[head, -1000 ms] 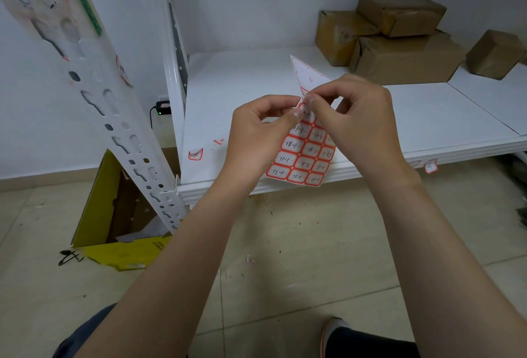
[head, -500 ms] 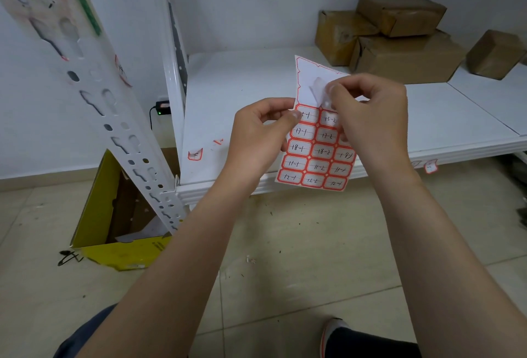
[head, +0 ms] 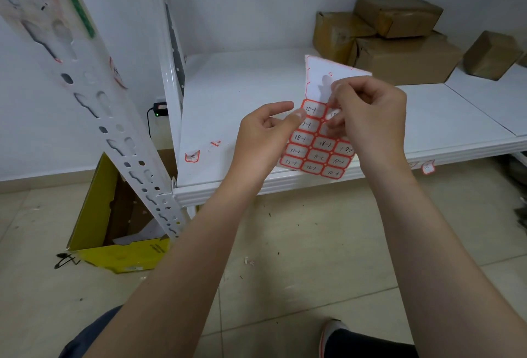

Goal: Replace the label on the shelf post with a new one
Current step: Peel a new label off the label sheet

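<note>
your left hand pinches the left edge of the label sheet between thumb and forefinger, so that grip is closed on the sheet. your right hand is curled over the sheet's upper right part, its fingertips closed tight at the line where the bare white backing meets the first row of red-bordered labels; whether they have a single label pinched or only the sheet's surface, you cannot tell from here. the sheet is held in the air in front of the white shelf, tilted, with its empty top half up and the rows of handwritten labels below.

the shelf post leans across the left of the view, perforated with keyhole slots, and a worn red-edged label sits on its face, well apart from both hands. a loose label and a small red scrap lie on the shelf near its front left corner. brown cardboard boxes are stacked at the back right of the shelf. an open yellow box stands on the floor just behind the foot of the post.
</note>
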`<state>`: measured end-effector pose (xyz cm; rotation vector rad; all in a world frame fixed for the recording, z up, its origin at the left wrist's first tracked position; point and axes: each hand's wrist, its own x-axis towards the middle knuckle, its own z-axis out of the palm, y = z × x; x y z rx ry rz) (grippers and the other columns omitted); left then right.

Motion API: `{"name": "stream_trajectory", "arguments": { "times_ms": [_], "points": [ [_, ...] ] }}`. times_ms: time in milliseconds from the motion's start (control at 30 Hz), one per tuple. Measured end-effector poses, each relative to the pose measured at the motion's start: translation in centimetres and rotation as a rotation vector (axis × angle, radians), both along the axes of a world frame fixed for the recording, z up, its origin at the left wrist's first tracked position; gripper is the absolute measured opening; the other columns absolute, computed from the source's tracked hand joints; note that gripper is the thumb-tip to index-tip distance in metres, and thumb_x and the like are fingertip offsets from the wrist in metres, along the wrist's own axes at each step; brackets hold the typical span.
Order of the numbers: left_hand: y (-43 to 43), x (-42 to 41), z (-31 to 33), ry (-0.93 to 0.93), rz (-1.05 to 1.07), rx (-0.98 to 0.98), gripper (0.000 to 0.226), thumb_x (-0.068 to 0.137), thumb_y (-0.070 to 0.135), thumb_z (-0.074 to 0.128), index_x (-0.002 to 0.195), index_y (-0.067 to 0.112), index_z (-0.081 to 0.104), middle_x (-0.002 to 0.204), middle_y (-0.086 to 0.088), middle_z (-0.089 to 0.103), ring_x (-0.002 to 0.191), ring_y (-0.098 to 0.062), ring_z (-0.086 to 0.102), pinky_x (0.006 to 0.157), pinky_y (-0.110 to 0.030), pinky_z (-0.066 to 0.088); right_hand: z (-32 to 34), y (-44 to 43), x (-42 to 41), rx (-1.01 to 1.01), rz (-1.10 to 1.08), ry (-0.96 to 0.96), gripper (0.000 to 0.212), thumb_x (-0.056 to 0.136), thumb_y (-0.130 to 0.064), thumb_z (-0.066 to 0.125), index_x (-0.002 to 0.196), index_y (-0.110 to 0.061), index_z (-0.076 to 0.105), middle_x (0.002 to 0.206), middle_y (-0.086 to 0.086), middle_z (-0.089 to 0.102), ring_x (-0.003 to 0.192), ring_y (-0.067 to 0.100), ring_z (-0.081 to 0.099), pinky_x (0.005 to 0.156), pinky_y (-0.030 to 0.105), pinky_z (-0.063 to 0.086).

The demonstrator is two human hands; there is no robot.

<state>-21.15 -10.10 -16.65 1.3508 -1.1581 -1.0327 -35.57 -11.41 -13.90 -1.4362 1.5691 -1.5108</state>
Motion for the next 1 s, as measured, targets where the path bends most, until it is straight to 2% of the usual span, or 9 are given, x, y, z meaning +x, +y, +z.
{"name": "stream_trajectory", "arguments": {
  "times_ms": [100,167,267,367,433,633,833,933,1000],
  "points": [
    [-0.3,0.0,-0.1,-0.028,0.033,-0.024,0.024,0.095,0.038,0.071,0.116,0.027,0.075,0.097,0.001,0.078,0.083,-0.007,0.077,0.081,-0.035,0.066,0.1,0.0,0.1,-0.012,0.048,0.004,0.013,0.095,-0.026,0.069,0.089,-0.018,0.078,0.082,0.000,0.076,0.050,0.015,0.067,0.060,0.038,0.066],
    [-0.2,0.0,-0.1,-0.028,0.061,-0.051,0.011,0.095,0.034,0.071,0.101,0.028,0.079,0.094,0.007,0.080,0.088,-0.012,0.078,0.088,-0.040,0.065,0.1,0.0,0.2,-0.023,0.064,0.023,0.013,0.096,-0.024,0.069,0.089,-0.018,0.077,0.081,-0.002,0.075,0.050,0.011,0.067,0.057,0.034,0.064],
    [-0.4,0.1,-0.2,-0.027,0.107,-0.069,0.011,0.095,0.031,0.071,0.086,0.032,0.077,0.086,0.013,0.079,0.083,-0.006,0.077,0.081,-0.031,0.065,0.2,0.0,0.4,-0.016,0.054,0.030,0.014,0.097,-0.021,0.066,0.089,-0.018,0.077,0.082,-0.003,0.076,0.052,0.010,0.068,0.057,0.031,0.063],
    [-0.4,0.2,-0.1,-0.001,0.105,-0.037,0.015,0.097,0.034,0.068,0.083,0.035,0.075,0.082,0.018,0.077,0.070,0.009,0.073,0.059,-0.011,0.055,0.2,-0.1,0.4,0.019,0.020,0.005,0.015,0.097,-0.019,0.064,0.088,-0.020,0.076,0.087,-0.002,0.078,0.053,0.010,0.070,0.059,0.029,0.064],
    [-0.4,0.2,0.0,0.014,0.104,-0.023,0.015,0.098,0.035,0.068,0.084,0.036,0.074,0.082,0.019,0.076,0.066,0.014,0.070,0.053,-0.006,0.050,0.3,0.0,0.3,0.050,0.010,-0.039,0.017,0.096,-0.018,0.064,0.084,-0.022,0.076,0.086,-0.002,0.078,0.055,0.013,0.071,0.061,0.031,0.065],
    [-0.3,0.3,0.2,0.037,0.082,-0.029,0.014,0.098,0.035,0.067,0.086,0.035,0.072,0.083,0.017,0.075,0.061,0.015,0.069,0.045,-0.002,0.045,0.6,-0.2,0.1,0.135,-0.006,-0.175,0.017,0.095,-0.017,0.066,0.084,-0.016,0.078,0.080,-0.016,0.076,0.063,0.022,0.076,0.061,0.030,0.065],
    [-0.4,0.4,0.2,0.046,0.070,-0.022,0.012,0.098,0.033,0.067,0.087,0.032,0.073,0.083,0.016,0.075,0.056,0.014,0.067,0.044,-0.002,0.044,0.9,0.0,0.1,0.148,0.005,-0.241,0.023,0.096,-0.019,0.066,0.075,-0.021,0.074,0.097,-0.006,0.079,0.057,0.018,0.071,0.064,0.036,0.066],
    [-0.5,0.5,0.3,0.065,0.073,-0.015,0.013,0.098,0.032,0.068,0.086,0.032,0.073,0.084,0.016,0.076,0.058,0.013,0.069,0.046,-0.003,0.046,1.1,0.0,0.0,0.137,-0.010,-0.261,0.022,0.098,-0.022,0.066,0.077,-0.022,0.074,0.091,-0.005,0.078,0.056,0.020,0.069,0.065,0.038,0.066],
    [-0.7,0.5,0.4,0.078,0.078,-0.011,0.016,0.099,0.031,0.068,0.084,0.032,0.073,0.081,0.015,0.076,0.056,0.010,0.069,0.047,-0.005,0.047,1.3,0.0,-0.1,0.130,-0.003,-0.290,0.015,0.099,-0.026,0.066,0.088,-0.021,0.075,0.083,-0.003,0.076,0.054,0.019,0.066,0.065,0.035,0.066]
  ]
}}
